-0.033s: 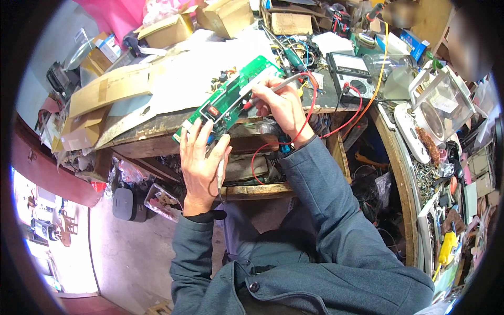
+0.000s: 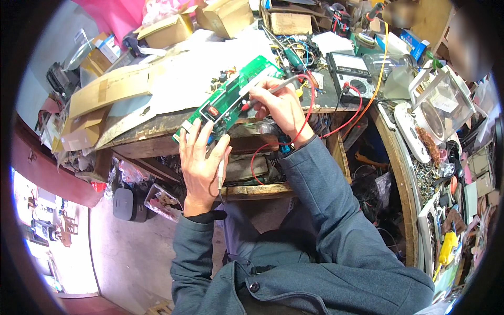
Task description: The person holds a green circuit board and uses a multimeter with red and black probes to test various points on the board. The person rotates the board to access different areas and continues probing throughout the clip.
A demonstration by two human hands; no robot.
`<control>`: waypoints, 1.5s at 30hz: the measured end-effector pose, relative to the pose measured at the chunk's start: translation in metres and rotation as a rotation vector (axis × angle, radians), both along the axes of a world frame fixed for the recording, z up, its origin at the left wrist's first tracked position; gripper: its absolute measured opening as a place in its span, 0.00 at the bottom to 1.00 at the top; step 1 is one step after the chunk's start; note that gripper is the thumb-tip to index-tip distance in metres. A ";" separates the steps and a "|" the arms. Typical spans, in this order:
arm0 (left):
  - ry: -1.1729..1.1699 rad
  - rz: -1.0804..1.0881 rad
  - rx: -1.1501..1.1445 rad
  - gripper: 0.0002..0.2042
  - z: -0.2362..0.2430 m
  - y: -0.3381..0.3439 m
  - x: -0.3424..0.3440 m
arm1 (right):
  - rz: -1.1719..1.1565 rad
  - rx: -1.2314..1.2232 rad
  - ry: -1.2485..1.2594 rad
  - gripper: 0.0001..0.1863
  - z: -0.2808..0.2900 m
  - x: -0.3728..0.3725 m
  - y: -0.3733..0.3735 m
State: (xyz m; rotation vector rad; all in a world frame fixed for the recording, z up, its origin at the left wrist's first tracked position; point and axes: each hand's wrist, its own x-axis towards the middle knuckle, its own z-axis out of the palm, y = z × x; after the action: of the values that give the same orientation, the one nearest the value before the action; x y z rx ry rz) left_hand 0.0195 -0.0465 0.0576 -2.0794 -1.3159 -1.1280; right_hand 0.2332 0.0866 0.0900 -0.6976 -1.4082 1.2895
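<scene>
A long green circuit board (image 2: 218,105) slants across the bench's front edge, its near-left end under my left hand (image 2: 199,160). The fingers spread over that end and hold it. Along the thumb side of this hand lies a slim pale probe (image 2: 221,170), a dark cable below it. My right hand (image 2: 281,107) is closed like a pen grip round a grey test probe (image 2: 290,80) with a red end at the board's near edge. Its red lead (image 2: 315,97) loops toward an analog multimeter (image 2: 353,73) on the right of the bench.
White sheets and cardboard (image 2: 113,89) cover the left of the bench; boxes (image 2: 223,18) stand behind. Cables and a green-handled tool (image 2: 293,59) lie beyond the board. A side bench with screws and parts (image 2: 425,181) runs along my right. An open drawer (image 2: 257,190) sits below my hands.
</scene>
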 end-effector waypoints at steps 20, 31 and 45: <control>-0.038 0.002 0.089 0.17 -0.028 -0.011 0.000 | 0.332 -0.001 -0.079 0.05 -0.008 -0.004 -0.001; -0.046 0.006 0.095 0.16 -0.025 -0.011 0.000 | 0.348 -0.008 -0.125 0.07 -0.012 -0.007 -0.004; -0.052 -0.016 0.073 0.14 -0.026 -0.011 0.002 | 0.372 0.026 -0.051 0.09 -0.020 -0.008 0.000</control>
State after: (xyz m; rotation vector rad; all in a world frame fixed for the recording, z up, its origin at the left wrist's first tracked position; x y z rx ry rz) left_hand 0.0212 -0.0571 0.0319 -2.0245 -1.2651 -1.2260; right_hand 0.2251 0.0869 0.0702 -0.4662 -1.6468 1.5438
